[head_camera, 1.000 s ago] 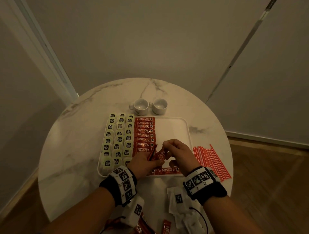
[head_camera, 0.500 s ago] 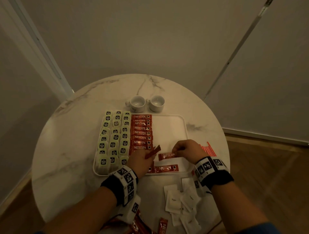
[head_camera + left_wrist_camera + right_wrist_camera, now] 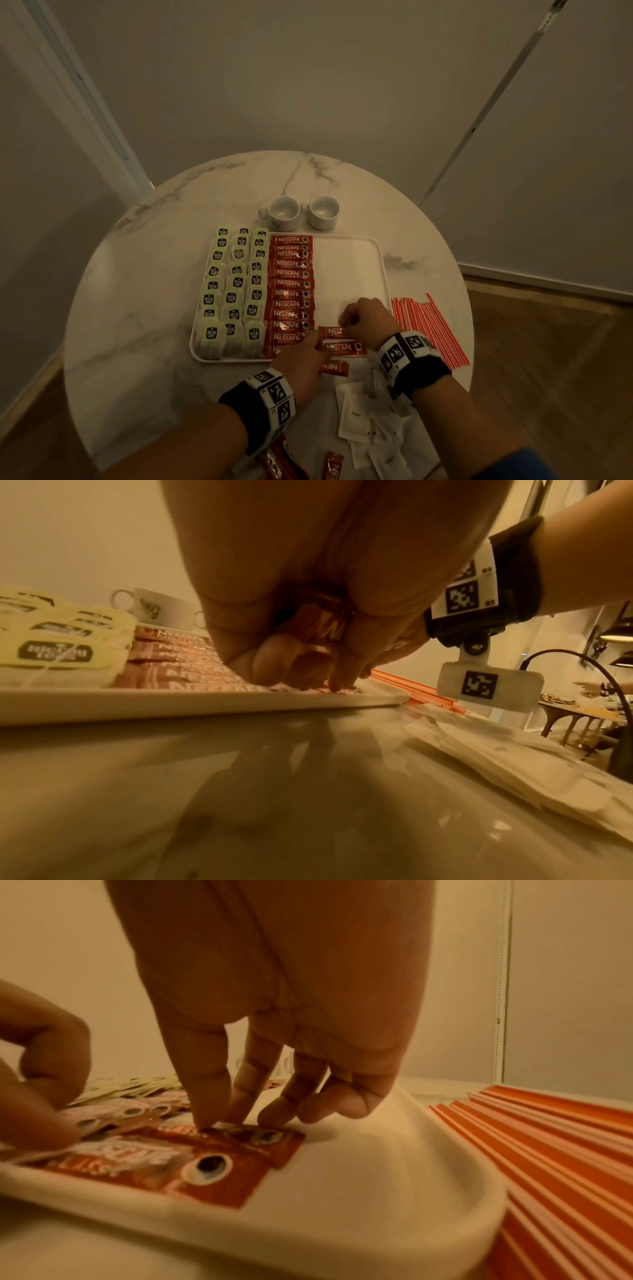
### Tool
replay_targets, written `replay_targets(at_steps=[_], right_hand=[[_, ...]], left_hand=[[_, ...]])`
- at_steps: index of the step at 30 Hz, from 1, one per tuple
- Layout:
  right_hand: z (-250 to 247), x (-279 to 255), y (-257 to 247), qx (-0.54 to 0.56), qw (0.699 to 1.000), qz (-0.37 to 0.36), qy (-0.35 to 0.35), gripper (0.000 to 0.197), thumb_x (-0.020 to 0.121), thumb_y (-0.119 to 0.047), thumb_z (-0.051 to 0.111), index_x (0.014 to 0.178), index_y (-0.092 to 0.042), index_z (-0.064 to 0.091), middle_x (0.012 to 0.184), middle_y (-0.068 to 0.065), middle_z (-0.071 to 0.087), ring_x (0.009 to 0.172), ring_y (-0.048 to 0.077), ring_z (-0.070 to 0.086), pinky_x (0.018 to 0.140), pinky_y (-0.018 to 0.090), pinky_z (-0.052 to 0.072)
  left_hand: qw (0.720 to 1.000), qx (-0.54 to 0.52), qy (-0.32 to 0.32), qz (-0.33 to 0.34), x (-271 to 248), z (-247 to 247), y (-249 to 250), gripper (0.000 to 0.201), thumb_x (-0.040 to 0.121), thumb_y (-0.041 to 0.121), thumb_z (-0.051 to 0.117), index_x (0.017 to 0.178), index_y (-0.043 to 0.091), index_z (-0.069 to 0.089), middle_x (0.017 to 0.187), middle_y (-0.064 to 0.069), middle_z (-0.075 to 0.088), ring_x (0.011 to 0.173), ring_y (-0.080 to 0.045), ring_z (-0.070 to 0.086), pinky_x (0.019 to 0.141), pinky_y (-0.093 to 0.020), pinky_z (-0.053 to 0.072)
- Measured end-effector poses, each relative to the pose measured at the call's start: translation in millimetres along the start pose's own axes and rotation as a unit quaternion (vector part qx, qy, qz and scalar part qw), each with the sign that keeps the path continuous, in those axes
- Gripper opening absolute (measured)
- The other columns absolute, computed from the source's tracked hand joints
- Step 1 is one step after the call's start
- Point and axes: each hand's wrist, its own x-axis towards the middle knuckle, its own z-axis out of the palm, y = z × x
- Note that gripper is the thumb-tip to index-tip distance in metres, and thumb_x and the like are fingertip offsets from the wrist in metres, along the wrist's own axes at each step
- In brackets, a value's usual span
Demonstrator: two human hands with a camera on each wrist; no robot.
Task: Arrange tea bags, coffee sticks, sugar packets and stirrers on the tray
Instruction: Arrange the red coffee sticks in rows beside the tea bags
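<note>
Right hand [image 3: 366, 321] pinches the end of a red coffee stick [image 3: 263, 1139] between thumb and fingertips [image 3: 205, 1118], pressing it flat on the white tray [image 3: 383, 267] near its front right corner. Just in front of it lies a second stick [image 3: 344, 348], glossy red with white lettering and a cup emblem. Left hand [image 3: 301, 363] grips spare red sticks [image 3: 322, 626] curled into its palm, fingertips resting by the tray's front rim. On the tray, pale green tea bags [image 3: 236, 291] with dark labels fill three columns at the left, and beside them runs a neat column of red coffee sticks [image 3: 291, 284]. White sugar packets [image 3: 356, 418] lie heaped on the marble surface [image 3: 137, 308] near the wrists, and orange-red stirrers [image 3: 428, 325] lie right of the tray.
</note>
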Motion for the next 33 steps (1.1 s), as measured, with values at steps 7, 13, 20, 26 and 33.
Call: replay_targets(at_steps=[7, 13, 20, 26, 33], right_hand=[[2, -4, -2, 0.009, 1.000, -0.014, -0.014, 0.011, 0.081, -0.018, 0.068, 0.088, -0.024, 0.074, 0.098, -0.001, 0.064, 0.090, 0.013, 0.060, 0.083, 0.029, 0.054], [1, -7, -2, 0.013, 0.999, -0.035, -0.016, 0.013, 0.082, -0.011, 0.067, 0.091, -0.017, 0.074, 0.077, -0.015, 0.053, 0.077, 0.005, 0.056, 0.071, 0.015, 0.045], [1, -8, 0, 0.029, 0.999, -0.027, -0.009, 0.013, 0.082, -0.015, 0.069, 0.094, -0.021, 0.071, 0.096, -0.005, 0.061, 0.086, 0.009, 0.058, 0.081, 0.023, 0.051], [-28, -20, -9, 0.232, 0.972, -0.036, 0.013, 0.023, 0.087, -0.005, 0.056, 0.093, -0.023, 0.070, 0.094, -0.004, 0.067, 0.087, 0.010, 0.060, 0.074, 0.018, 0.046], [-43, -28, -33, 0.391, 0.915, -0.086, -0.049, 0.009, 0.088, -0.011, 0.063, 0.090, -0.015, 0.070, 0.081, 0.003, 0.067, 0.066, 0.010, 0.052, 0.055, 0.022, 0.039]], left_hand=[[0.998, -0.053, 0.005, -0.033, 1, 4, -1, 0.039, 0.099, 0.027, 0.046, 0.137, 0.024, 0.037, 0.131, 0.004, 0.050, 0.116, -0.014, 0.053, 0.098, -0.025, 0.042], [1.000, 0.002, -0.012, -0.018, 2, 7, -6, 0.050, 0.097, 0.025, 0.050, 0.143, 0.024, 0.032, 0.144, 0.002, 0.038, 0.128, -0.018, 0.045, 0.110, -0.030, 0.035], [0.999, -0.036, 0.018, -0.010, -1, 2, -3, 0.042, 0.096, 0.023, 0.051, 0.137, 0.023, 0.043, 0.135, 0.003, 0.045, 0.118, -0.011, 0.046, 0.098, -0.017, 0.031], [0.949, -0.307, 0.022, -0.068, 1, -34, 7, 0.017, 0.091, 0.025, 0.060, 0.106, 0.017, 0.062, 0.089, -0.003, 0.066, 0.076, -0.016, 0.061, 0.074, -0.031, 0.052], [0.796, -0.589, -0.093, -0.100, 6, -63, 13, 0.003, 0.091, 0.013, 0.049, 0.089, 0.012, 0.046, 0.061, -0.003, 0.050, 0.043, -0.012, 0.037, 0.040, -0.019, 0.028]])
